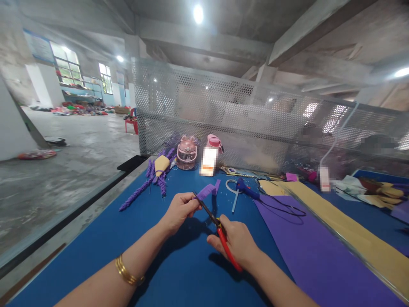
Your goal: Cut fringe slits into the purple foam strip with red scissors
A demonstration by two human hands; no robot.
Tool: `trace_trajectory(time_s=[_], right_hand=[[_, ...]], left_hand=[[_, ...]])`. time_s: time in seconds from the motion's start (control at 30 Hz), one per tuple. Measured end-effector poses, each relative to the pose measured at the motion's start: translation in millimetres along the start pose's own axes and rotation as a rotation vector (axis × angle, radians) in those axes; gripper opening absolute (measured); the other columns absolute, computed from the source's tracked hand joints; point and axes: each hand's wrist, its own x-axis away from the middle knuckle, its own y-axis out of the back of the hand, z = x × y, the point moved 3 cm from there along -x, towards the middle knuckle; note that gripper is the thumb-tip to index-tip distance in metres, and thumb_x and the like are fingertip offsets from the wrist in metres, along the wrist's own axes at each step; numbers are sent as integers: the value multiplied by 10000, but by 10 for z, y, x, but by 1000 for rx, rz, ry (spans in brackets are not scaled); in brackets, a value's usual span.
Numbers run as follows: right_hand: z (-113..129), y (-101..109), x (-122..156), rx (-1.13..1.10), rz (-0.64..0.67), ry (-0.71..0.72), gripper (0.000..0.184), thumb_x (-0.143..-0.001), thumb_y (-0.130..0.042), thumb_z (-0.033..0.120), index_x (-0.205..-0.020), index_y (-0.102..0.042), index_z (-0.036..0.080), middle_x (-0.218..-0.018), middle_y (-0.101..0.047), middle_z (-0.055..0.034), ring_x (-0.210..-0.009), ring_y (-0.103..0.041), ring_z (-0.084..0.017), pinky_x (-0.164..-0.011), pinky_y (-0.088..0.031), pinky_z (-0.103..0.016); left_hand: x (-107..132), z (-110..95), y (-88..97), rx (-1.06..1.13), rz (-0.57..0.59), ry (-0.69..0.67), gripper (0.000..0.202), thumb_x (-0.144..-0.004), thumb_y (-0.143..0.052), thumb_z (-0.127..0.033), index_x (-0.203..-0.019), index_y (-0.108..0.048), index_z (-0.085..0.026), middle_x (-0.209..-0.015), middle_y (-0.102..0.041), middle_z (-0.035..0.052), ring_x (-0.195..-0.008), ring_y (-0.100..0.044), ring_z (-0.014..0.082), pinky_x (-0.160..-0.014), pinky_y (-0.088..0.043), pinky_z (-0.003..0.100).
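Note:
My left hand [182, 211] pinches a purple strip [207, 192] between thumb and fingers above the blue table. The strip's far end folds and points up to the right. My right hand [236, 238] grips red-handled pliers [226, 245] with long, thin dark jaws. Those jaws cross by my left fingertips, at the near end of the strip; whether they clamp it is hard to see. Beyond my left hand lies a bunch of purple lavender-like stems [140, 194] with a yellow wrap [162, 165].
A blue glue gun [247, 188] with a black cord lies beyond my right hand, beside a tape ring [230, 186]. Purple sheet [297, 238] and yellow sheet [345, 221] cover the right side. A pink bottle [187, 153] stands before the perforated metal screen [243, 115].

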Motion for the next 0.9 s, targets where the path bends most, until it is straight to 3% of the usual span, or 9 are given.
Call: trace_trajectory(time_s=[0.37,0.9], right_hand=[[-25,-60,-5,-85,-21,20,510,-812,-264,682,-712,-425,209,-506,-545,4,-441,-513,-159,-447,-225,-230],[-16,-29,-3,-12,-85,49,503,-823,-279,666,-723,-455,206,-504,-566,6,-455,-541,-162,-436,-223,-231]], left_hand=[[-10,0,8,-1,-6,11,176,-690,-511,-249,-564,-553,-134,-402,-393,-71,-395,-304,54,-422,-219,195],[-6,-21,6,9,4,-3,196,-705,-511,-262,-555,-543,-140,-420,-393,-68,-400,-304,55,-426,-230,197]])
